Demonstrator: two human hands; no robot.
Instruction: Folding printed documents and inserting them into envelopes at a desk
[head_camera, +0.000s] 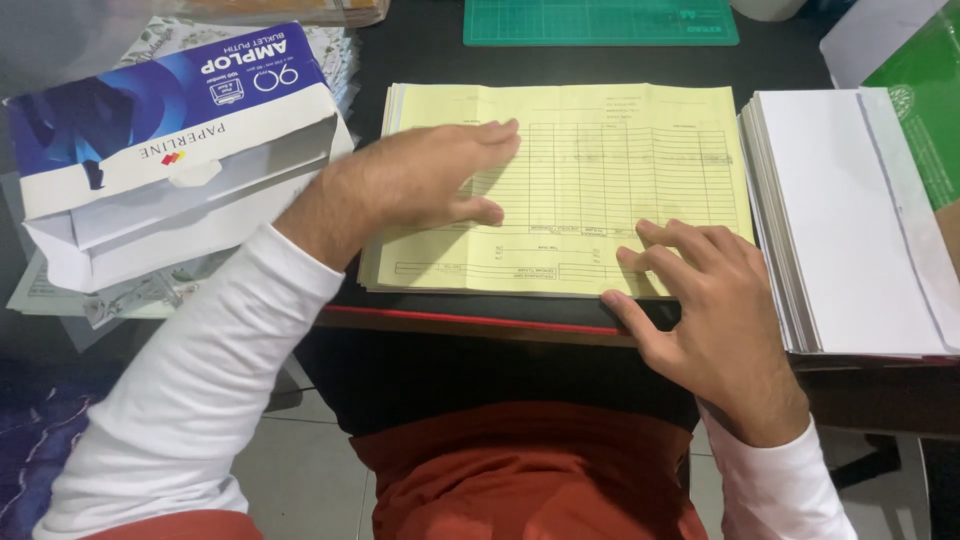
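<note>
Looks like early days here: the yellow form stack (600, 180) lies flat mid-worktop, left hand (430, 180) spread open pressing its left side, right hand (710, 310) open with fingertips at the near edge, no sheet lifted yet.

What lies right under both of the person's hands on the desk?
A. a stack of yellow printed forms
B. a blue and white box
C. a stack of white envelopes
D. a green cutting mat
A: the left hand lies flat on the stack of yellow forms, and the right hand presses its fingers on the stack's near edge.
</note>
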